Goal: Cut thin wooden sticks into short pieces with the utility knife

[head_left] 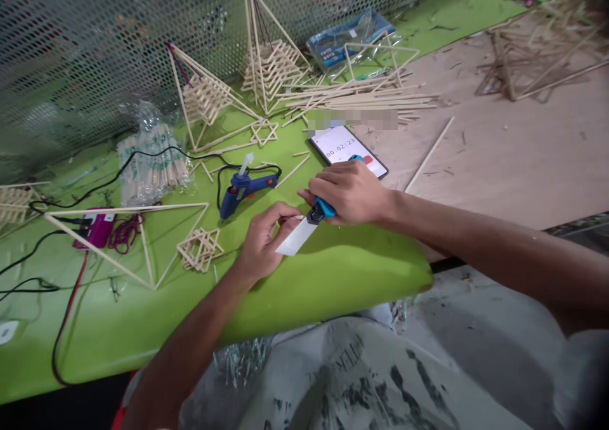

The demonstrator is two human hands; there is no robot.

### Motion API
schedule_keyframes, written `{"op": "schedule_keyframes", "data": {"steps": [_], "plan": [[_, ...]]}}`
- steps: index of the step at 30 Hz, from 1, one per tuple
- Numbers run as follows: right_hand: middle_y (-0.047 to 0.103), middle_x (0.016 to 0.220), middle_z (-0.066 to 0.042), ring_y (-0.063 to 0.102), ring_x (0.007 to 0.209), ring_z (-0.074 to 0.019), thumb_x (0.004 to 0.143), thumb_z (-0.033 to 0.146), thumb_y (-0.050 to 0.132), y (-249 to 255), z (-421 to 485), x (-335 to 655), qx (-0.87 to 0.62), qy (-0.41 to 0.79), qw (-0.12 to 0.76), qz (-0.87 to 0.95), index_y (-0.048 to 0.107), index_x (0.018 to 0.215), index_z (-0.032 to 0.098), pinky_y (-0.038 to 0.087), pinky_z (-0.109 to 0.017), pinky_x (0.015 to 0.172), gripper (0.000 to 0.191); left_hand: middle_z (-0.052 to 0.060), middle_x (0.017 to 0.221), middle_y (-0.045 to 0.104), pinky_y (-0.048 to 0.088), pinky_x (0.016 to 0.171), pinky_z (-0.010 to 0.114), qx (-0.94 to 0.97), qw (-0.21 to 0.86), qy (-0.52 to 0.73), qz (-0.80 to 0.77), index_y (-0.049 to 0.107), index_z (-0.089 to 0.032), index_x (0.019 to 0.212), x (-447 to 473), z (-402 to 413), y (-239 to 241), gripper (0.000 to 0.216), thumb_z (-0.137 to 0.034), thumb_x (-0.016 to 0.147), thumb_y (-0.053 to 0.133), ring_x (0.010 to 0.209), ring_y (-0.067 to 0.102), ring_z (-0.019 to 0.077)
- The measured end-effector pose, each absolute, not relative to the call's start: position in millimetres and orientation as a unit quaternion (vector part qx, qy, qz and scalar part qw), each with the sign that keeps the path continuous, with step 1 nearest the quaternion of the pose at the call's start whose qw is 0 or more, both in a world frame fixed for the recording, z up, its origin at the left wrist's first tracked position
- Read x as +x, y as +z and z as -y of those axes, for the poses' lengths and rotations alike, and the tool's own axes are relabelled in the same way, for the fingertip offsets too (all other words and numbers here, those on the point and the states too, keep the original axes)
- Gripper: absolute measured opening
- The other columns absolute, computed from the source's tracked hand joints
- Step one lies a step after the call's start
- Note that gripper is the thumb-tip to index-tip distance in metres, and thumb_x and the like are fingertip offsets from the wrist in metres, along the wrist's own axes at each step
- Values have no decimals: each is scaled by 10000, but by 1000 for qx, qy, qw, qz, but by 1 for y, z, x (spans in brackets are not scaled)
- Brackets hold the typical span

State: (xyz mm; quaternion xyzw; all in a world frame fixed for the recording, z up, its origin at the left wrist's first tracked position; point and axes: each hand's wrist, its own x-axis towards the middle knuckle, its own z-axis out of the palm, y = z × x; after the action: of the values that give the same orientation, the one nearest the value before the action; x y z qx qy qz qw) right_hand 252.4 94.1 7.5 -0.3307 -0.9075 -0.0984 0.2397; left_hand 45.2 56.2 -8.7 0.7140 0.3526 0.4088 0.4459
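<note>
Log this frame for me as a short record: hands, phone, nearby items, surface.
Right hand: grips a blue-handled utility knife
Left hand: curled close to the extended blade; whether it holds anything is unclear
Phone: lit, beyond the right hand, reading 00:02:23
Nearby: blue glue gun, wooden-stick pyramids
Surface: green tabletop

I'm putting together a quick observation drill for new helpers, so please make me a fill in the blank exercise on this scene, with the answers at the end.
1. The cutter is held in the ____.
2. The blue glue gun lies on a table coloured ____.
3. The timer on the phone reads ____.
4. The small stacked stick piece forms a six-pointed ____.

Missing words: right hand; green; 00:02:23; star.
</note>
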Motion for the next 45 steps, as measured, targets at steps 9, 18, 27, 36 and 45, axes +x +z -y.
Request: {"op": "schedule_keyframes", "data": {"steps": [9,18,27,36,45], "plan": [[510,563,-1,385,482,-126,980,354,319,7,-100,257,-386,-55,225,893,511,689,205,278,-296,506,379,6,798,622,421,645,259,707,464,422,-328,663,-209,958,42,-56,-11,92,-252,891,617,703,552,124],[454,580,61,369,492,-106,729,236,565,32,-109,269,-469,199,322,798,485,881,209,286,-262,508,174,34,889,679,449,724,237,627,493,404,-448,640,-209,1219,38,-66,-6,308,-318,953,532,766,570,107],[558,811,-1,513,628,-109,873,210,568,45,-99,266,-281,601,350,662,449,917,198,443,-264,553,128,58,935,701,429,669,233,586,551,388,-450,616,-165,1197,35,-72,-9,311,-303,923,564,735,542,106],[511,667,55,503,526,-93,920,242,552,23,-101,257,-272,632,347,638,492,1047,168,413,-230,477,159,56,922,695,432,648,236,573,566,397,-440,619,-166,1110,36,-70,-8,224,-266,920,555,728,556,113],[373,557,80,314,490,-61,772,596,684,31,-93,258,-320,326,318,831,483,726,194,226,-235,481,451,7,814,621,455,734,236,570,567,438,-403,651,-199,953,37,-63,-2,172,-354,922,584,772,585,110]]}}
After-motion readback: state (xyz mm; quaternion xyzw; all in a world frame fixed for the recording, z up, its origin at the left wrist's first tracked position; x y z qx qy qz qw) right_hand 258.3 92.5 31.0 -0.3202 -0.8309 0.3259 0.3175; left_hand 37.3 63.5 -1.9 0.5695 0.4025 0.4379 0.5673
